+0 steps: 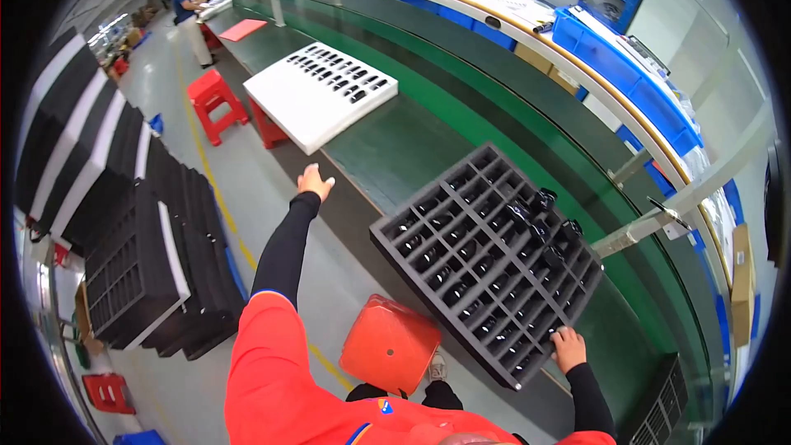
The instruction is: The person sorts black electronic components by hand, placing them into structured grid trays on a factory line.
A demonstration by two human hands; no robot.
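One green bench [371, 169] runs beneath one dark divided tray [445, 313]. Beyond that tray, to its left, sits one white foam tray [288, 109]. Left of the dark tray, one left hand [315, 184] has loosely spread fingers, nothing visibly held; one right hand [568, 348] touches its near right rim, fingers bent, grip unclear. Glossy black pieces [428, 257], uncountable, occupy its compartments; small dark parts [358, 96] line the white tray in rows.
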